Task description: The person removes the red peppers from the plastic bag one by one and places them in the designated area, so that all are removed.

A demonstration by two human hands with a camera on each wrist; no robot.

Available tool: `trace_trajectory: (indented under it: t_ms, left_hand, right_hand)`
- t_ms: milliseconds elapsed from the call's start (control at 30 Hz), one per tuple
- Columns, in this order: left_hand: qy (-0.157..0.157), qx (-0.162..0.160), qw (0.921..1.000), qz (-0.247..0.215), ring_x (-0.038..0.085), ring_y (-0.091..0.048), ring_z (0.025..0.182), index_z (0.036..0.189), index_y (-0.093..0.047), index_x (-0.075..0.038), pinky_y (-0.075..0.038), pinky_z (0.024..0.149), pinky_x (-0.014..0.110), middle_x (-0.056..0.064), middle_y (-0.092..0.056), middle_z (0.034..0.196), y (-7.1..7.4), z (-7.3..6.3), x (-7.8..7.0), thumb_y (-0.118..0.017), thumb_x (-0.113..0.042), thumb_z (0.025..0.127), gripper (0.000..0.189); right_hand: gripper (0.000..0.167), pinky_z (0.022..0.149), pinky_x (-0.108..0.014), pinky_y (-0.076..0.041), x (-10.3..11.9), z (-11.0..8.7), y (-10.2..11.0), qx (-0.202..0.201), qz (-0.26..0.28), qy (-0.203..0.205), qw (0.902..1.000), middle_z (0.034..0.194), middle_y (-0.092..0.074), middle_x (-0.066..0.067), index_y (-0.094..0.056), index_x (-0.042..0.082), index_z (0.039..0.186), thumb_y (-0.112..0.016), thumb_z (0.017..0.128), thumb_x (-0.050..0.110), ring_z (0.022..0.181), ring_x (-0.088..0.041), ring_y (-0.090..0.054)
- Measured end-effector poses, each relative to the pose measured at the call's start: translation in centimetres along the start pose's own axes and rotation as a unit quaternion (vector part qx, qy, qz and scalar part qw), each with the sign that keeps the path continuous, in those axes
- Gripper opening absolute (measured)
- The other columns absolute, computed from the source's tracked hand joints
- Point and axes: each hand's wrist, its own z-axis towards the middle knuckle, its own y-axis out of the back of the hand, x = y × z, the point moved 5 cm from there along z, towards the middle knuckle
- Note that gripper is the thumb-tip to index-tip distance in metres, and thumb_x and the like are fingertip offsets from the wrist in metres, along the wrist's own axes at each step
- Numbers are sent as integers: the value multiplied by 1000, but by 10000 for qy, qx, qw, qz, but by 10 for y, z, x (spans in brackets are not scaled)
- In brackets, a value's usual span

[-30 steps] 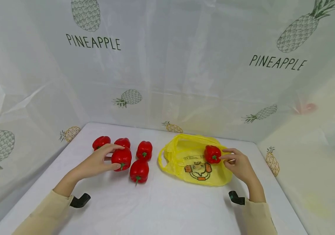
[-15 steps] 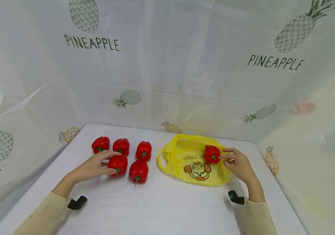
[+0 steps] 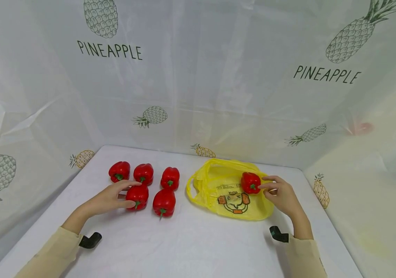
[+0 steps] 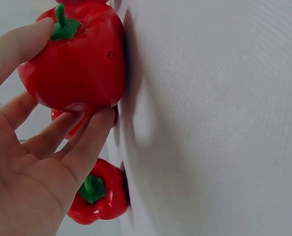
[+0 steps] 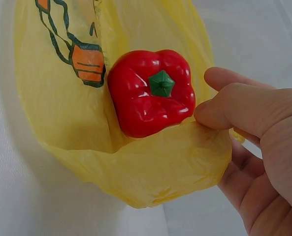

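My left hand [image 3: 109,197] holds a red bell pepper [image 3: 137,198] low over the table, left of another bell pepper [image 3: 164,202]. In the left wrist view, the thumb [image 4: 22,46] presses beside the green stem while the fingers curl under the pepper's lower side. Over on the right, my right hand [image 3: 283,195] pinches the edge of a yellow plastic bag [image 5: 180,162] between thumb and fingers. A further red bell pepper [image 5: 150,93] lies against the bag close to the right thumb, its green stem toward the wrist camera.
Behind the held pepper stand more red bell peppers, one at the far left [image 3: 119,172], one in the middle [image 3: 144,173] and one to the right [image 3: 170,178]. The bag's handle loop [image 3: 192,189] points left. A pineapple-printed sheet [image 3: 219,96] hangs behind the white table [image 3: 198,247].
My left hand has brought its bell pepper left, toward me and down, uncovering the two peppers behind it. The right hand, the bag and the pepper on it have hardly moved.
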Motion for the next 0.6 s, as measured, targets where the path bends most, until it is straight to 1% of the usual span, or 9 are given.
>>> trace_trajectory:
  t_ms: [133,200,267,367,433,500,600]
  left_hand:
    - [-64,-35,10000,-45,43,-53,134,151,-55,-14,-59,102,48,19,-50,152,1,0,0,-84,-29,93,66]
    - [-77,-33,10000,-52,44,-53,135,150,-55,-13,-58,102,48,19,-49,152,2,-1,0,-83,-28,93,65]
    - [-54,-34,10000,-56,44,-52,135,151,-55,-14,-58,103,48,19,-49,152,2,-1,-1,-83,-27,93,65]
    - [-38,-23,10000,-53,44,-52,135,151,-55,-14,-58,103,49,19,-49,153,2,-1,-1,-83,-28,93,65]
    - [-26,-16,10000,-48,44,-52,136,151,-55,-14,-58,103,47,19,-49,153,2,-1,-1,-83,-27,93,65]
    - [-25,-15,10000,-31,43,-52,135,151,-55,-14,-59,103,43,19,-49,153,3,-1,-1,-83,-27,93,65]
    - [-37,-28,10000,-25,42,-53,135,150,-55,-15,-58,100,31,18,-49,153,3,-2,-2,-83,-26,93,64]
  right_hand:
    - [23,81,-22,-61,0,0,0,19,18,-46,10000,134,-67,-16,-84,7,105,-74,90,-6,102,-31,-69]
    - [23,80,-18,-59,0,0,0,10,48,-45,10000,134,-67,-17,-85,7,105,-74,90,-7,101,-31,-70]
    - [23,80,-19,-60,1,0,1,-9,82,-16,10000,134,-67,-17,-85,7,104,-74,90,-8,101,-31,-70]
    - [24,80,-27,-63,1,0,2,-53,97,41,9999,133,-67,-17,-85,8,103,-75,89,-9,99,-31,-70]
    - [25,80,-29,-64,1,0,2,-62,111,60,9999,133,-67,-17,-85,8,103,-75,89,-10,99,-31,-70]
    - [25,80,-29,-64,1,0,3,-61,116,61,9999,133,-68,-17,-85,8,103,-75,89,-10,98,-30,-70]
    - [25,80,-30,-64,1,0,3,-61,113,58,9999,133,-68,-18,-85,8,103,-75,89,-10,98,-31,-70]
